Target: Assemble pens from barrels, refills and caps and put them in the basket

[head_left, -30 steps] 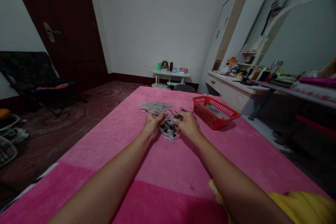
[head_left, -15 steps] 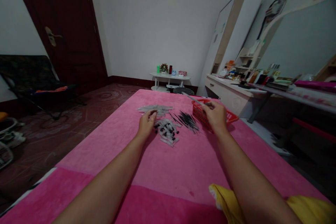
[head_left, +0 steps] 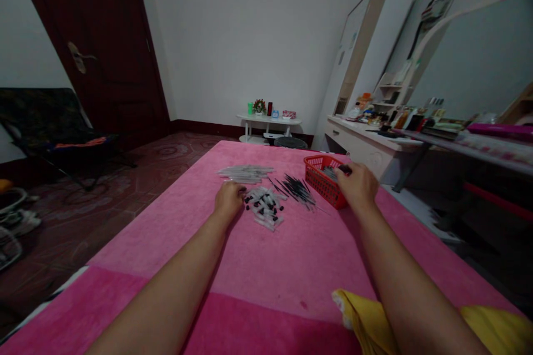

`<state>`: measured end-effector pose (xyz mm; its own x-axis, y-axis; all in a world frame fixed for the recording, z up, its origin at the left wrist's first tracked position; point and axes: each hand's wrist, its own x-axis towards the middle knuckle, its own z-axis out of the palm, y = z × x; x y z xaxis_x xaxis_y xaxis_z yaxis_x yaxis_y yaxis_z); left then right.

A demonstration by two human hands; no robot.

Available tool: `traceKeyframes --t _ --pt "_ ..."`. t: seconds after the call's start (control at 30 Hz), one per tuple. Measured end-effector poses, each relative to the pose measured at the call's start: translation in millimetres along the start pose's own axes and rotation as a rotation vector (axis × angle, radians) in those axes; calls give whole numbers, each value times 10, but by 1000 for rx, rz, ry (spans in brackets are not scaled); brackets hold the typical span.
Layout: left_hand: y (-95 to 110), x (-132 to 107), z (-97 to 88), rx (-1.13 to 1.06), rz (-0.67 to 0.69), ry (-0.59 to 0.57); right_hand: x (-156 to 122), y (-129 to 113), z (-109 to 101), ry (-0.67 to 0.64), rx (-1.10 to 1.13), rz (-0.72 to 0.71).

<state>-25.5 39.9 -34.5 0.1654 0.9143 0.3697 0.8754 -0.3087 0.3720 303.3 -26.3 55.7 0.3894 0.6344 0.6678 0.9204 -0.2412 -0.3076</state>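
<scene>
Left hand [head_left: 228, 199] half-curled beside the pile of small pieces [head_left: 264, 206]; right hand [head_left: 360, 184] bent over the red basket [head_left: 321, 181]; we cannot tell whether either grips anything. Pale tubes [head_left: 245, 173] lie beyond the left: likely light, stiff, slippery; we'd pinch mid-length.

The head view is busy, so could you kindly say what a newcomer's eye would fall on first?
Probably the bright pink cover, filling the middle and foreground. Next comes the red basket on its right side, with the right hand in front of its right part. Left of the basket lie thin dark rods and, beside the left hand, a heap of small whitish and black pieces.
</scene>
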Motion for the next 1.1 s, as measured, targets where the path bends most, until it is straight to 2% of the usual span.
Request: traceKeyframes --t 0.07,0.17,0.3,0.4,0.53,0.67,0.8,0.9,1.1 --pt "29 -30 -37 67 1 5 -54 -160 16 -41 79 -102" --pt "54 -64 -59 96 -25 21 -203 -413 82 -218 123 -244" --pt "21 -66 -33 4 -71 155 -470 -644 250 -434 96 -385" --pt "-9 -23 -1 -239 -78 318 -619 -697 380 -505 79 -454" --pt "38 38 26 -736 -78 485 -686 -699 450 -546 46 -486" --pt "159 33 29 -1251 -173 446 -666 -695 407 -539 -9 -464" --pt "247 -9 14 -1595 -277 380 -645 -640 389 -510 -134 -408" --pt "277 -29 -4 -1722 -321 351 -658 -595 421 -532 -207 -370" --pt "328 -53 -49 -1792 -351 302 -722 -606 456 -569 -266 -364"
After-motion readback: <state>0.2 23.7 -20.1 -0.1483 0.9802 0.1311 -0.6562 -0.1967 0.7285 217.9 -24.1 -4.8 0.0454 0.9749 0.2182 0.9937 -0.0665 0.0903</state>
